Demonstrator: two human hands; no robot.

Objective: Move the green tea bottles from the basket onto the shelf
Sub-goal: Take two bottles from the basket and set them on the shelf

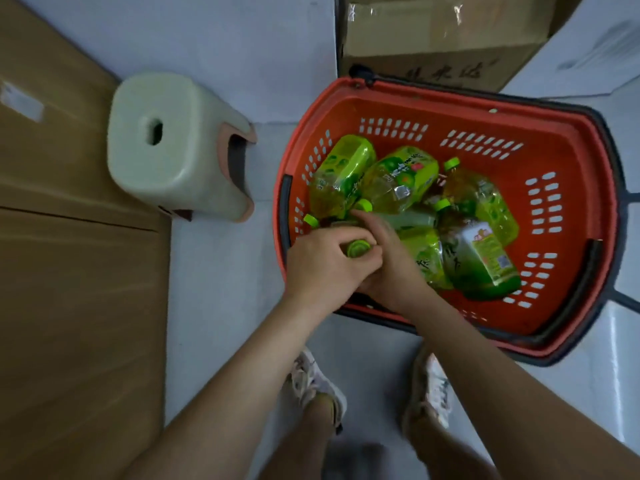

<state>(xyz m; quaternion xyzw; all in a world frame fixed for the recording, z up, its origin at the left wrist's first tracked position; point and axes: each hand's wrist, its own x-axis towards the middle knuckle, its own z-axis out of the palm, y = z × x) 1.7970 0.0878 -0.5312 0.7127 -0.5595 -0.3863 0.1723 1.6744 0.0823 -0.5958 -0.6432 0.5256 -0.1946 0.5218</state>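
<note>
A red plastic basket (571, 161) stands on the floor with several green tea bottles lying in it, among them one at the back left (341, 174) and one at the right (481, 261). My left hand (325, 261) is closed around the neck of a bottle whose green cap (358, 248) shows between the fingers. My right hand (388, 258) lies against it, wrapped on the same bottle's body, which is mostly hidden. No shelf is in view.
A pale plastic stool (173, 143) stands left of the basket. Brown cardboard (69, 271) covers the floor at the left. A cardboard box (440, 39) sits behind the basket. My two shoes (318, 382) are on the light floor below the basket.
</note>
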